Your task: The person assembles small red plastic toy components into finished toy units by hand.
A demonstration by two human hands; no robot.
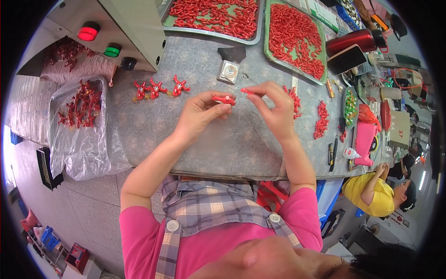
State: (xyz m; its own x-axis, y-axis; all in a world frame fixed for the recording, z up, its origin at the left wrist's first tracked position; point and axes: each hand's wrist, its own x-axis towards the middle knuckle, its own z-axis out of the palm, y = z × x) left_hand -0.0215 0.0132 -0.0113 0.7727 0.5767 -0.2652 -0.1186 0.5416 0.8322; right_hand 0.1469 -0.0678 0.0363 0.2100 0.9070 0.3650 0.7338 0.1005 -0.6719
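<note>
Over the middle of the table, my left hand [206, 109] pinches a small red figure body [224, 99] with a whitish spot on it. To its right, my right hand [274, 104] holds a little red plastic piece [247, 91] between thumb and fingertips. The two pieces are apart. Left of my hands, three red figures with limbs [158, 87] sit in a row. Just beyond my hands lies a small square box with a round metallic centre [229, 72]. A pile of red pieces [292, 101] is partly hidden behind my right hand, and another pile [321, 120] lies farther right.
Two trays of red parts, one metal-rimmed [253, 39] and one green-lined [271, 55], stand at the back. A machine with red and green buttons [111, 49] is at left, above a plastic-lined bin [103, 93] of figures. A glue bottle [351, 153] and phone [346, 60] are right.
</note>
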